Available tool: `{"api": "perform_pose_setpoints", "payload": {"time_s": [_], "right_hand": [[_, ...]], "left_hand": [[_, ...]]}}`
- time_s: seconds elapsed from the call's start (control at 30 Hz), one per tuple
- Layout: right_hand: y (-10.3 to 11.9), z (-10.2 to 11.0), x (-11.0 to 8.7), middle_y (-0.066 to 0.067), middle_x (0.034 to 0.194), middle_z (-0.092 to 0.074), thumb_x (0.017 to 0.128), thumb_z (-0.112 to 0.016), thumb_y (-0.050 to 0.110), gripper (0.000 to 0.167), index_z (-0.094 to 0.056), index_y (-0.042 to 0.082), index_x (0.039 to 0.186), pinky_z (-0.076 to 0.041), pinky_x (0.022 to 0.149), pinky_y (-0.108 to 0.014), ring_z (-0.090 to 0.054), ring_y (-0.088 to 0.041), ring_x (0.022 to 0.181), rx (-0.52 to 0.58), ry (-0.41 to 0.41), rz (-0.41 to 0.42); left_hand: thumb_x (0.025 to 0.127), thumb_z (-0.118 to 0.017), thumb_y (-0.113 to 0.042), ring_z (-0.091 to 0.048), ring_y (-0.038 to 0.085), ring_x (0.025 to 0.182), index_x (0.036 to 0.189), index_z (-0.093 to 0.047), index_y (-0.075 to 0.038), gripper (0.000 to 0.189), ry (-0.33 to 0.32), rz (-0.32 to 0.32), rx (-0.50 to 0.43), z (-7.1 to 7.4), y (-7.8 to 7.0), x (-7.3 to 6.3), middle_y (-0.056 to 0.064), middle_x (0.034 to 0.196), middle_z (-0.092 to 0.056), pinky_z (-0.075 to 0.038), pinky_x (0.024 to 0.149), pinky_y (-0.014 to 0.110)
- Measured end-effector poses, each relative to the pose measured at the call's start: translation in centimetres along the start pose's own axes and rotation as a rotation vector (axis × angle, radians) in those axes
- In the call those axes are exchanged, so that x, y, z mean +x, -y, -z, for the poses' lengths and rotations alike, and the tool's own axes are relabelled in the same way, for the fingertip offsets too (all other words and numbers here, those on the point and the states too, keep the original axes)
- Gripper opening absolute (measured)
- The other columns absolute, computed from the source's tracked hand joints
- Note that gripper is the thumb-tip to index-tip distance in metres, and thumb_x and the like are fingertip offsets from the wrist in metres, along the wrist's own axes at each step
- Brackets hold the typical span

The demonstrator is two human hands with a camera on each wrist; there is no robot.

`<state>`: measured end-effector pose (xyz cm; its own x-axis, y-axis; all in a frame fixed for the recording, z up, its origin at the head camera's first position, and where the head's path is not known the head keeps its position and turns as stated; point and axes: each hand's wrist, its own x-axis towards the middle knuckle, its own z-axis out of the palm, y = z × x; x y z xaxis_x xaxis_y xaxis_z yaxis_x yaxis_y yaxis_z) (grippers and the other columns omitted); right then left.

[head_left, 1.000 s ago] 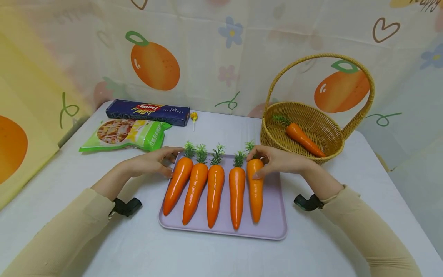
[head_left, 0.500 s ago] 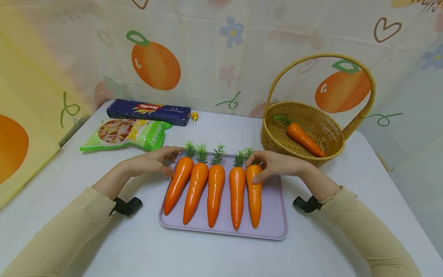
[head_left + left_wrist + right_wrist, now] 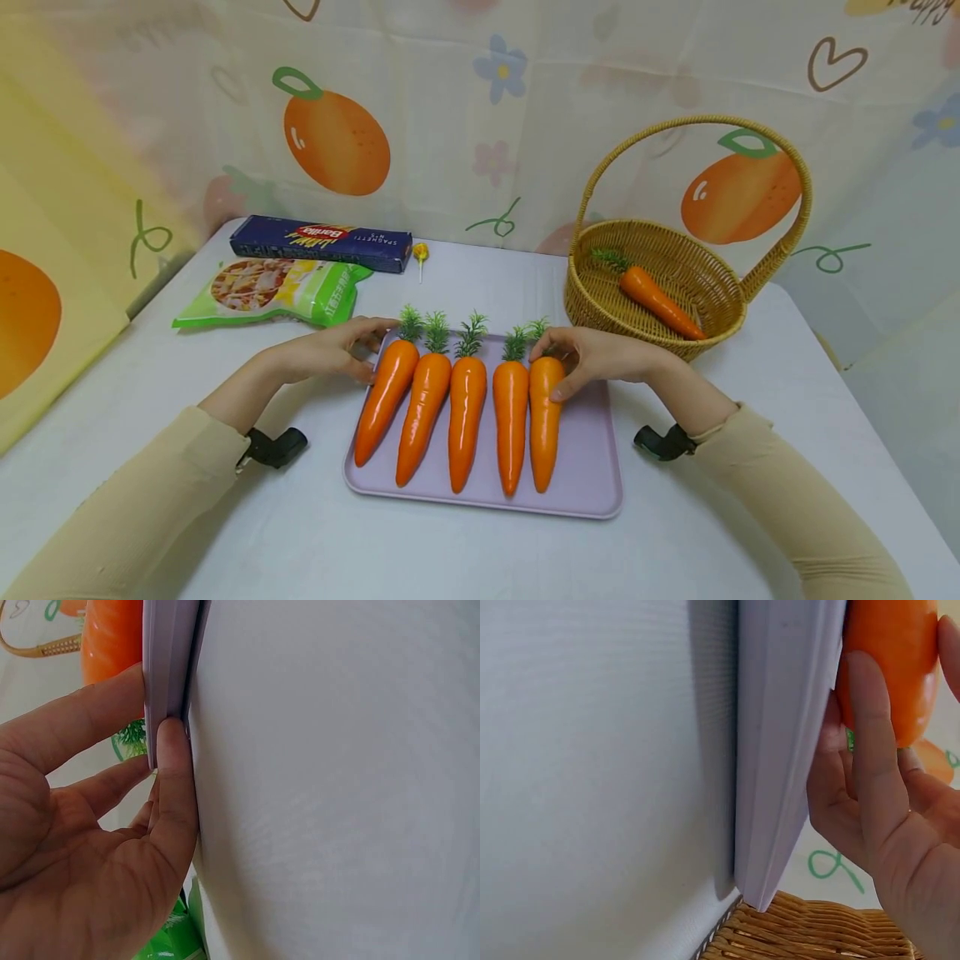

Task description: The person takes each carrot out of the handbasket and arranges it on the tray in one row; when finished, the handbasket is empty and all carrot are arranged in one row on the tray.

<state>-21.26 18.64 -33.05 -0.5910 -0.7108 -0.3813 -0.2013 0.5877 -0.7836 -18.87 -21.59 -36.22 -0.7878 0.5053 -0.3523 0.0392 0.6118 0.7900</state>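
Several glossy orange carrots with feathery green tops lie side by side on a pale purple tray (image 3: 588, 467). The rightmost carrot (image 3: 544, 442) is gripped near its top by my right hand (image 3: 611, 354), fingertips on its far side and thumb on the near side. That carrot lies close against its neighbour (image 3: 511, 429). In the right wrist view the fingers wrap the held carrot (image 3: 896, 667) just beyond the tray's rim. My left hand (image 3: 322, 350) holds the tray at its far left corner, its fingers at the rim (image 3: 166, 667) in the left wrist view.
A wicker basket (image 3: 585, 308) with a tall handle stands at the back right, one carrot (image 3: 660, 302) inside. At the back left are a blue spaghetti box (image 3: 322, 243), a green food bag (image 3: 281, 292) and a yellow lollipop (image 3: 421, 252). A printed cloth (image 3: 435, 125) hangs behind.
My right hand has moved the rightmost carrot left and slightly nearer to me, up against its neighbour. The neighbour has shifted a little left. My left hand has stayed at the tray's corner.
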Motion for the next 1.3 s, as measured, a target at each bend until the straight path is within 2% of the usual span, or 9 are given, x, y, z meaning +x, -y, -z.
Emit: {"api": "perform_pose_setpoints", "payload": {"time_s": [0.33, 0.53, 0.83, 1.3], "right_hand": [[-0.05, -0.05, -0.13, -0.01, 0.116, -0.057, 0.078, -0.083, 0.02, 0.054, -0.057, 0.012, 0.125, -0.045, 0.086, -0.033, -0.052, -0.023, 0.099, -0.017, 0.016, -0.014], [-0.1, -0.04, -0.23, -0.011, 0.121, -0.054, 0.08, -0.081, 0.019, 0.054, -0.056, 0.012, 0.127, -0.044, 0.086, -0.033, -0.053, -0.022, 0.098, -0.008, 0.029, -0.012], [-0.13, -0.14, -0.5, -0.012, 0.131, -0.053, 0.083, -0.077, 0.017, 0.051, -0.057, 0.013, 0.13, -0.047, 0.096, -0.033, -0.05, -0.025, 0.114, 0.008, 0.021, 0.005], [-0.05, -0.19, -0.7, -0.013, 0.123, -0.055, 0.089, -0.07, 0.013, 0.043, -0.058, 0.015, 0.13, -0.052, 0.086, -0.031, -0.05, -0.026, 0.11, 0.033, 0.03, 0.006]], "left_hand": [[0.084, -0.068, -0.014, -0.037, 0.037, 0.133, 0.156, -0.025, -0.012, 0.083, -0.002, 0.0, 0.003, -0.03, -0.11, -0.09, 0.021, 0.156, -0.027, -0.036, 0.111, 0.059], [0.084, -0.068, -0.014, -0.036, 0.037, 0.133, 0.156, -0.025, -0.012, 0.084, -0.003, 0.001, 0.002, -0.02, -0.13, -0.07, 0.021, 0.156, -0.026, -0.036, 0.111, 0.059], [0.085, -0.068, -0.014, -0.036, 0.037, 0.134, 0.156, -0.025, -0.013, 0.084, -0.004, 0.003, 0.005, -0.01, -0.06, -0.05, 0.021, 0.157, -0.026, -0.035, 0.111, 0.06], [0.085, -0.068, -0.014, -0.037, 0.037, 0.133, 0.156, -0.024, -0.012, 0.084, -0.003, 0.004, -0.003, -0.05, -0.1, -0.08, 0.021, 0.157, -0.025, -0.035, 0.111, 0.059]]}}
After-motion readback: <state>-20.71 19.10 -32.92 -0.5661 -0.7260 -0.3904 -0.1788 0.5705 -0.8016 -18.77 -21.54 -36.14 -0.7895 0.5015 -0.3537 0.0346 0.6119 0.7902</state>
